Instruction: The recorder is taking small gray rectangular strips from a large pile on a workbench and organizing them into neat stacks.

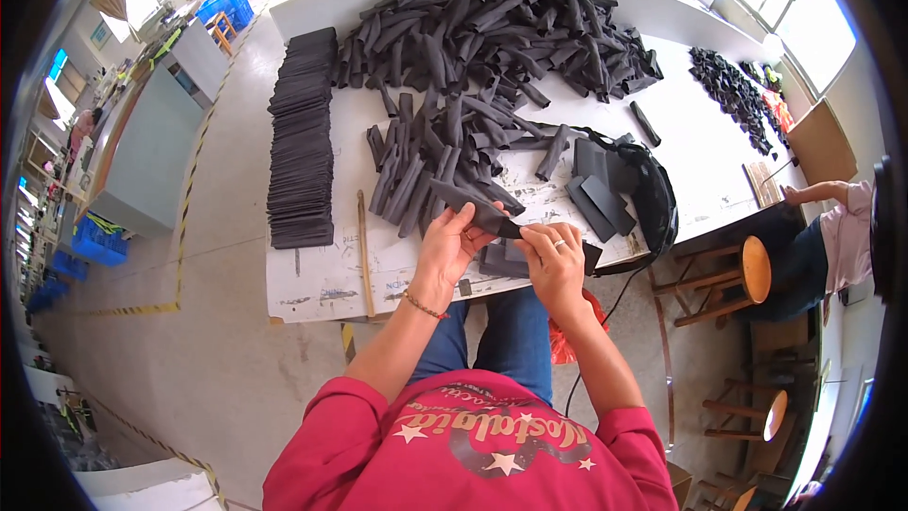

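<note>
A dark grey, sleeve-like cloth piece (480, 214) is stretched between my two hands over the table's near edge. My left hand (450, 241) is closed around its middle, thumb on top. At the other end, the fingers of my right hand (552, 260) pinch the cloth near a darker tip; whether something sits inside is hidden. Flat dark pieces (504, 261) lie on the table beneath my hands, partly covered by them. More rolled grey cloth pieces (402, 180) are strewn just beyond my left hand.
A large heap of similar cloth pieces (492, 24) covers the table's far side. To the left runs a long, neat row of stacked flat pieces (303, 142), with a wooden stick (364, 255) nearby. Flat dark panels (600, 206) and a black bag-like item (659, 199) lie right. Wooden stools (755, 270) stand beyond.
</note>
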The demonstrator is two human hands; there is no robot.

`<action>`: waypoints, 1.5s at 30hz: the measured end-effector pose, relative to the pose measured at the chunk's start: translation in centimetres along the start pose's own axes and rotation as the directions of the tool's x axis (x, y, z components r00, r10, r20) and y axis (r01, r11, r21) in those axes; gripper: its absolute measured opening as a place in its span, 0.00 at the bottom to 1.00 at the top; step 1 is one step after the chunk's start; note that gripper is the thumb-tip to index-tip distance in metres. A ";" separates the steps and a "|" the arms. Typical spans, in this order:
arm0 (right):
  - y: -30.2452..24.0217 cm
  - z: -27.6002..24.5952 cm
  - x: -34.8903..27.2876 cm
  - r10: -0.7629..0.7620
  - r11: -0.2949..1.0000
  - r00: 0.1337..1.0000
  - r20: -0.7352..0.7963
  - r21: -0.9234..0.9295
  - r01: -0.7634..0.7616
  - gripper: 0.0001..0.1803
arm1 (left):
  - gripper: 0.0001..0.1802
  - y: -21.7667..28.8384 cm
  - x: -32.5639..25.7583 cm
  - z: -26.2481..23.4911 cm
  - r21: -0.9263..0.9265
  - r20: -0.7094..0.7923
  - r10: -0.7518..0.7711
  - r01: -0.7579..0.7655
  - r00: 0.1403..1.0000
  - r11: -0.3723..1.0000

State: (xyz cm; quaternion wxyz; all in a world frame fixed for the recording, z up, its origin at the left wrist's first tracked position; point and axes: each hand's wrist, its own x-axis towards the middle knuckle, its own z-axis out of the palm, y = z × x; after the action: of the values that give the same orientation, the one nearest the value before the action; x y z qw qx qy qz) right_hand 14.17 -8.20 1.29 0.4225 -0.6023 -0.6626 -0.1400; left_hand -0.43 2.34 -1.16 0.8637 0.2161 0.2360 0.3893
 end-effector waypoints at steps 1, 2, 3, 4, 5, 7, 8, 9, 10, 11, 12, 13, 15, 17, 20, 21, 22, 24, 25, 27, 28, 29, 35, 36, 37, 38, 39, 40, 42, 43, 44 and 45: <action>0.1 -0.1 0.0 -0.002 1.000 1.000 0.002 -0.001 0.002 0.11 | 0.13 0.0 0.1 -0.1 -0.003 0.000 0.001 -0.001 1.000 1.000; 0.3 -0.2 0.0 0.012 1.000 1.000 0.003 0.018 -0.012 0.11 | 0.14 0.2 0.2 -0.2 -0.012 -0.005 -0.006 0.006 1.000 1.000; 0.4 -0.3 0.0 0.027 0.999 1.000 0.004 0.036 -0.027 0.12 | 0.14 0.2 0.3 -0.2 -0.020 -0.011 -0.012 0.012 1.000 1.000; 0.5 -0.4 0.0 0.024 0.999 1.000 0.005 0.037 -0.024 0.12 | 0.14 0.2 0.3 -0.2 -0.022 -0.012 -0.010 0.010 1.000 1.000; 0.5 -0.5 0.0 0.022 0.999 1.000 0.014 0.041 -0.023 0.13 | 0.14 0.3 0.2 0.0 -0.008 -0.018 -0.013 0.013 1.000 1.000; 0.4 -0.6 0.0 0.020 0.999 1.000 0.023 0.045 -0.021 0.13 | 0.14 0.3 0.3 0.1 0.007 -0.025 -0.016 0.016 1.000 1.000; 0.3 -0.7 0.0 0.014 0.999 1.000 0.027 0.047 -0.016 0.13 | 0.13 0.2 0.5 0.0 0.010 -0.013 -0.021 0.021 1.000 1.000; 0.3 -0.8 0.0 0.009 0.999 0.999 0.032 0.048 -0.010 0.13 | 0.13 0.2 0.5 0.0 0.013 -0.001 -0.025 0.025 1.000 1.000; 0.3 -0.8 0.1 0.008 0.999 0.999 0.031 0.050 -0.009 0.13 | 0.13 0.1 0.5 -0.1 0.013 -0.001 -0.024 0.024 1.000 1.000; 0.4 -0.8 0.1 0.002 0.999 0.999 0.035 0.043 -0.003 0.13 | 0.13 0.0 0.4 0.0 0.030 0.006 -0.037 0.037 0.999 0.999; 0.4 -0.8 0.1 -0.004 0.999 0.999 0.039 0.036 0.003 0.13 | 0.13 -0.1 0.3 0.1 0.046 0.014 -0.051 0.050 0.999 0.998; 0.4 -0.9 0.1 -0.005 0.999 0.999 0.038 0.036 0.003 0.13 | 0.13 -0.2 0.2 0.2 0.046 0.015 -0.051 0.050 0.999 0.998; 0.5 -1.1 0.2 -0.039 0.999 0.999 0.038 -0.012 0.039 0.15 | 0.12 -0.2 -0.1 0.5 0.042 0.085 -0.037 0.033 0.996 0.999; 0.2 -1.0 0.1 -0.051 0.998 0.998 0.034 -0.030 0.053 0.17 | 0.12 -0.4 -0.2 0.5 0.060 0.080 -0.014 0.010 0.997 0.998; -0.2 -0.4 0.0 -0.058 0.997 0.998 0.022 -0.053 0.059 0.20 | 0.13 -0.8 -0.6 0.9 0.092 0.065 0.029 -0.035 0.997 0.995; -0.4 -0.3 0.0 -0.051 0.997 0.999 0.014 -0.058 0.052 0.21 | 0.13 -0.9 -0.8 1.2 0.106 0.057 0.048 -0.054 0.997 0.993; -0.6 -0.2 -0.1 -0.052 0.997 0.999 0.014 -0.058 0.053 0.21 | 0.13 -1.0 -1.1 1.5 0.106 0.057 0.049 -0.055 0.997 0.993; -1.0 0.1 -0.1 0.021 1.000 0.999 -0.033 -0.023 -0.022 0.21 | 0.14 -0.6 -1.8 2.6 0.109 0.055 0.146 -0.152 0.988 0.982; -1.2 0.4 -0.2 0.018 1.000 0.999 -0.033 -0.020 -0.019 0.21 | 0.14 -1.0 -1.7 2.6 0.109 0.054 0.150 -0.155 0.987 0.982; -2.0 1.1 -0.4 0.138 0.983 0.990 -0.013 0.123 -0.136 0.23 | 0.14 -2.1 -1.2 2.4 0.043 0.107 0.233 -0.239 0.967 0.970; -2.5 1.3 -0.5 0.126 0.981 0.991 0.038 0.142 -0.130 0.27 | 0.14 -2.3 -1.0 2.0 0.043 0.105 0.239 -0.244 0.965 0.969; -3.0 1.6 -0.6 0.132 0.980 0.990 0.044 0.144 -0.137 0.26 | 0.13 -2.3 -0.9 1.9 0.053 0.162 0.216 -0.227 0.963 0.972; -2.3 2.0 -2.3 0.107 0.984 0.987 0.116 0.131 -0.122 0.23 | 0.11 -2.8 -1.3 1.8 0.113 0.129 0.248 -0.263 0.960 0.958; -2.3 2.0 -2.2 0.081 0.977 0.989 0.124 0.188 -0.104 0.22 | 0.12 -3.3 -1.4 1.8 0.078 0.151 0.260 -0.274 0.954 0.959; -2.4 2.4 -2.0 0.050 0.982 0.992 0.120 0.178 -0.071 0.22 | 0.13 -3.7 -1.5 1.8 0.042 0.172 0.273 -0.283 0.947 0.958; -2.5 2.5 -1.6 0.051 0.982 0.991 0.120 0.177 -0.071 0.22 | 0.13 -3.7 -1.5 1.7 0.041 0.172 0.271 -0.282 0.947 0.958; -2.7 2.5 -1.3 0.078 0.974 0.987 0.141 0.200 -0.105 0.22 | 0.13 -3.6 -1.4 1.5 0.071 0.151 0.270 -0.283 0.951 0.956; -2.9 2.3 -1.0 0.104 0.965 0.981 0.162 0.223 -0.139 0.22 | 0.13 -3.6 -1.4 1.4 0.101 0.130 0.270 -0.284 0.954 0.954; -3.2 1.3 -0.8 0.092 0.979 0.985 0.148 0.170 -0.117 0.20 | 0.13 -2.1 -1.4 1.4 0.104 0.111 0.305 -0.316 0.946 0.943; -2.7 0.9 -1.2 0.099 0.976 0.978 0.182 0.172 -0.131 0.20 | 0.14 -1.5 -1.5 1.4 0.104 0.096 0.333 -0.342 0.938 0.934; -2.6 0.4 -1.6 0.116 0.974 0.969 0.218 0.165 -0.154 0.19 | 0.14 -1.8 -1.7 1.4 0.104 0.092 0.331 -0.340 0.939 0.935; -2.5 0.6 -1.5 0.063 0.978 0.981 0.185 0.186 -0.098 0.17 | 0.14 -2.4 -1.7 1.5 0.036 0.101 0.305 -0.310 0.947 0.950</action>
State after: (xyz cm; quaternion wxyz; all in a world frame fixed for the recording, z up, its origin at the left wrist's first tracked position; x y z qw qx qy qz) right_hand 11.49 -9.44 0.65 0.4237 -0.5949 -0.6831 -0.0030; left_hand 0.82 -0.75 -0.90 0.7968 0.2906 0.1683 0.5022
